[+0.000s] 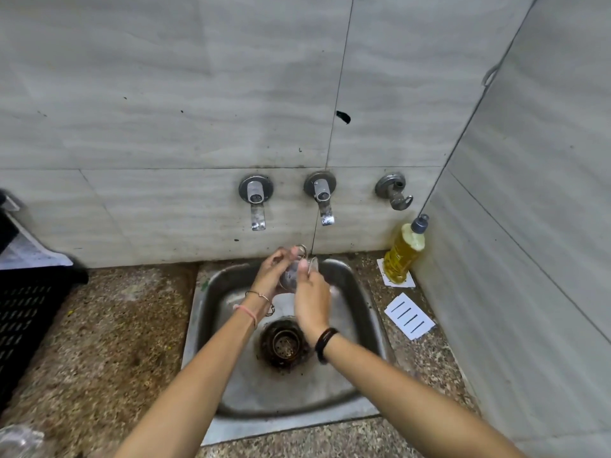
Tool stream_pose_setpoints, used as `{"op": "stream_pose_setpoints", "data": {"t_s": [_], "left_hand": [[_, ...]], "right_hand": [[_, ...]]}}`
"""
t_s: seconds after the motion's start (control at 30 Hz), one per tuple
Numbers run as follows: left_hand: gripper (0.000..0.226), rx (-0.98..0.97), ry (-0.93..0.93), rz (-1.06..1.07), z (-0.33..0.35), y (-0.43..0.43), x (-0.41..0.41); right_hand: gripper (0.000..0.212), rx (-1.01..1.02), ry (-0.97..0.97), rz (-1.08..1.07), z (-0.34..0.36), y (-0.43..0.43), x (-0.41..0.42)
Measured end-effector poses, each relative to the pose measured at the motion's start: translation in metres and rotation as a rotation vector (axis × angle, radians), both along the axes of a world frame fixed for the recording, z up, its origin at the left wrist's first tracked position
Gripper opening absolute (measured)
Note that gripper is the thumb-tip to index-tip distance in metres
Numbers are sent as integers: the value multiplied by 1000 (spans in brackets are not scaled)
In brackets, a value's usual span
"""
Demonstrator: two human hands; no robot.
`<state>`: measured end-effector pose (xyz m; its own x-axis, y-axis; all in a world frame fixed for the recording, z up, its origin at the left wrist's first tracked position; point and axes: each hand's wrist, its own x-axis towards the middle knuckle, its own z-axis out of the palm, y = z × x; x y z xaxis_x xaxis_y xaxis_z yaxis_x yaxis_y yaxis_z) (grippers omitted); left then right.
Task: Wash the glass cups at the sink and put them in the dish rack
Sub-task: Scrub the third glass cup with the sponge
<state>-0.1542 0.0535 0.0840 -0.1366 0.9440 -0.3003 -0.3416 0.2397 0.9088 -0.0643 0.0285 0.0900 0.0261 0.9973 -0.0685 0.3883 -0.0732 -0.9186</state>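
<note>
Both my hands hold one clear glass cup (294,272) with a handle over the back of the steel sink (350,282). My left hand (272,271) grips its left side, fingers curled round it. My right hand (310,300) holds it from the right, thumb on the rim. The cup sits under the right tap (324,201), from which a thin stream of water falls. Most of the cup is hidden between my hands. The black dish rack (26,312) stands on the counter at the far left.
A second tap (256,201) is on the wall left of the running one. A bottle of yellow dish soap (405,251) stands in the right corner, with a white slotted soap tray (409,316) beside it. Blurred glassware (20,441) shows at bottom left. The drain strainer (284,343) lies below my hands.
</note>
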Motion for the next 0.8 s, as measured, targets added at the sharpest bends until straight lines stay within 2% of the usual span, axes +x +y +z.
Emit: {"op": "stream_pose_setpoints", "data": {"t_s": [0.03,0.1,0.13,0.2,0.27,0.3,0.33,0.37,0.43,0.47,0.5,0.53,0.57,0.63,0.67,0.7,0.77,0.8], "left_hand": [[20,20,29,6,-1,-1,0],[46,-52,-43,11,3,2,-3],[56,-124,-105,5,7,3,-7],[48,-270,-215,-55,16,5,-11],[36,-331,-275,-58,17,5,-12],[35,-319,-278,-38,16,5,-10],[37,-295,-275,-6,12,6,-10],[40,-282,-275,30,7,6,-8],[34,-259,-252,97,2,4,-5],[31,-235,-259,123,1,4,-5],[30,-221,-258,111,-1,5,-6],[30,-232,-256,84,1,6,-10],[31,-260,-239,46,3,6,-13],[38,-292,-193,-47,8,3,-15],[39,-313,-167,-61,10,2,-14],[39,-336,-150,-69,9,2,-13],[37,-333,-138,-31,11,3,-9],[35,-322,-165,8,14,4,-7]], "right_hand": [[46,-136,76,-42,3,7,-2],[42,-143,76,27,7,12,4],[38,-43,37,125,8,8,9],[24,398,-272,315,-2,1,20],[32,754,-614,473,-17,9,32],[36,775,-647,513,-21,13,33],[38,690,-596,528,-18,11,30],[46,497,-434,501,-11,7,26],[50,-47,135,339,7,-1,10],[43,-214,334,275,10,0,4],[37,-228,361,265,12,0,4],[34,-113,253,308,9,-1,9],[32,115,61,389,3,0,19],[34,708,-477,635,-13,19,43],[40,963,-674,740,-18,36,54],[45,1134,-793,794,-23,48,59],[46,1167,-835,738,-26,51,55],[43,1068,-784,650,-23,43,49]]}}
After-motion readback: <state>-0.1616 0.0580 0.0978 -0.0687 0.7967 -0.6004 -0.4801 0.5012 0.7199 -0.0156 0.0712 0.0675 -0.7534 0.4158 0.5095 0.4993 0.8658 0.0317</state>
